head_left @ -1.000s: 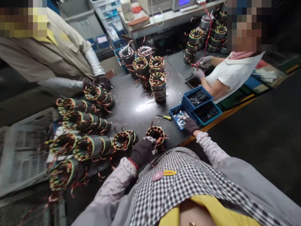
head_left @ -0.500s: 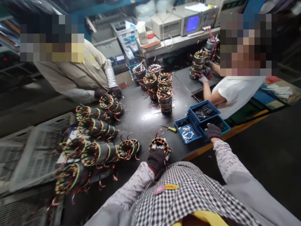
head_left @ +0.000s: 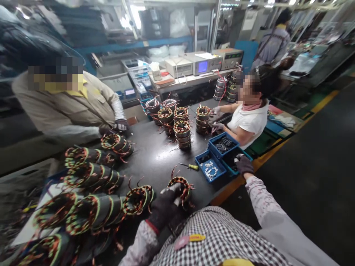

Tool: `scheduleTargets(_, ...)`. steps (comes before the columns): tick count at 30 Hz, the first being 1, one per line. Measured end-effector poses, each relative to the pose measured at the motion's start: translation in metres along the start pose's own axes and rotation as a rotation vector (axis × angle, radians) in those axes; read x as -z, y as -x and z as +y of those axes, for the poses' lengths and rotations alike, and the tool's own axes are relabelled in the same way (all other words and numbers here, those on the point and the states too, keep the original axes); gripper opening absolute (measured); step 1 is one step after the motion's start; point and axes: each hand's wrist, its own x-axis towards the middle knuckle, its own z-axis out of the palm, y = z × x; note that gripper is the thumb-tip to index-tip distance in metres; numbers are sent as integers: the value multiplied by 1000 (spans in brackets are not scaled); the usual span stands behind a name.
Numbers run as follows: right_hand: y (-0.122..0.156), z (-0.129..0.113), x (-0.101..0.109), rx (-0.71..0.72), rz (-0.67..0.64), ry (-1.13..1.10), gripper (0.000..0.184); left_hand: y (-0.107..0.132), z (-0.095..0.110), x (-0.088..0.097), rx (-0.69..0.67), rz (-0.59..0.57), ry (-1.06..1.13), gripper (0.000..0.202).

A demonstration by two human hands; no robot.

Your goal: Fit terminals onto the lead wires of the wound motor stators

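My left hand (head_left: 165,204), in a dark glove with pale fingertips, grips the near left side of a motor stator (head_left: 186,181) with copper windings and loose red leads. That stator stands on the dark table in front of me. My right hand (head_left: 244,164), also gloved, reaches into a teal bin (head_left: 234,170) at the table's right edge; its fingers are partly hidden there. Beside it are a blue bin with black strips (head_left: 222,143) and a blue bin with white pieces (head_left: 210,167). A yellow-handled screwdriver (head_left: 191,167) lies between the stator and the bins.
Rows of stators (head_left: 95,212) lie on their sides at the left, and upright stacks (head_left: 183,136) stand mid-table. One co-worker (head_left: 83,99) is across at the left. Another co-worker (head_left: 251,122) at the right has hands at a stator stack (head_left: 202,122). Test instruments (head_left: 202,64) stand behind.
The view has tilted up and shifted. My left hand has moved from the stator's near rim to its left side. The right co-worker's stack now stands nearer the middle stacks. My right hand stays at the bin.
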Motion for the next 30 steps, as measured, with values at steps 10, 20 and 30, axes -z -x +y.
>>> scheduleTargets(10, 147, -142, -1, 738, -254, -437, 27, -27, 70, -3, 33, 47, 1041, 40)
scheduleTargets(20, 180, -163, -4, 418, -834, -808, 33, -5, 57, -11, 234, 349, 1359, 35)
scheduleTargets(30, 164, -134, -20, 214, -563, -1008, 53, -1, 41, -18, 427, 521, 1399, 43)
